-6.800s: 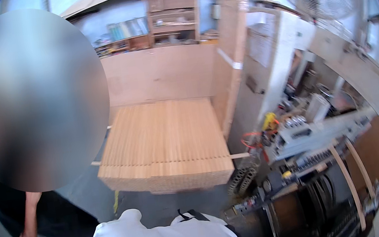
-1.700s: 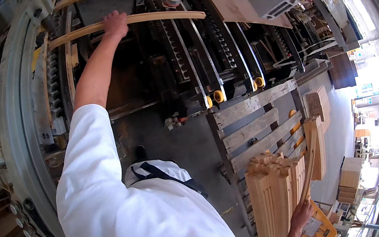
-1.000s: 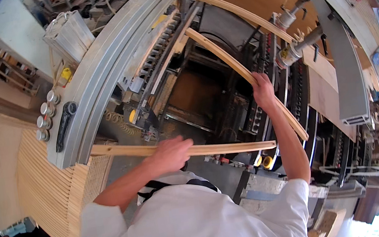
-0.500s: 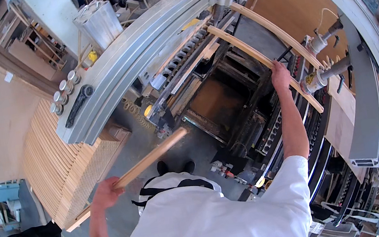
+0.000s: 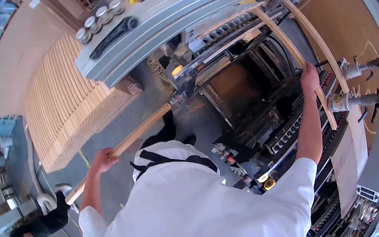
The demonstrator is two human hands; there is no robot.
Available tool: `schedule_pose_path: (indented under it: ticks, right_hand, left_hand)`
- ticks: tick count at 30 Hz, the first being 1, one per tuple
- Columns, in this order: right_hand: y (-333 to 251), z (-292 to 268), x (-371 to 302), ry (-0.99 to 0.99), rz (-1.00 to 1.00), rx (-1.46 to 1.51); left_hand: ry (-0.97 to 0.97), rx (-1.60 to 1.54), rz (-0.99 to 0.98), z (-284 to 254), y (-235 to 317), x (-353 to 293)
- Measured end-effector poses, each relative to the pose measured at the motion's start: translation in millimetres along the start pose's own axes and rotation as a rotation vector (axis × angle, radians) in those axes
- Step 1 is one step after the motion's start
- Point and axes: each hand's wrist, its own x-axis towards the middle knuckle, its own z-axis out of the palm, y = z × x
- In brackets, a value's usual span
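Note:
My left hand (image 5: 104,160) is closed around a long wooden strip (image 5: 144,126) held out over the floor at my left. One end of it points toward the machine, and the other passes behind my left forearm. My right hand (image 5: 310,79) grips a second pale wooden strip (image 5: 284,41), which spans the machine bed from the far rail to the near clamps. Beyond that one, another wooden strip (image 5: 318,42) lies across the machine, apart from my hand, its near end beside a metal clamp cylinder (image 5: 352,70).
A large stack of wooden strips (image 5: 59,107) stands at the left. A grey metal beam (image 5: 175,16) arches over the far side. Yellow-capped machine parts (image 5: 262,177) sit near my right side. At lower left, another person (image 5: 40,231) in dark clothes is at a distance.
My view has turned, so the stack and machine appear shifted to the right and up. One leg is now stretched forward. Both hands keep their grip on the strips.

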Motion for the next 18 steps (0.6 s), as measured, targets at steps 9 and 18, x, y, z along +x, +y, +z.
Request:
schedule_pose_path:
  ticks: [9,18]
  right_hand:
    - [-16.7,-11.0,-3.6,0.048,0.055,-0.074]
    - [81.2,-22.4,30.4,-0.031,0.014,-0.553]
  left_hand:
    - [0.101,-0.196,0.042,5.7,-48.8,-21.1]
    - [0.164,-0.312,0.092,-77.3,-120.8,-34.1]
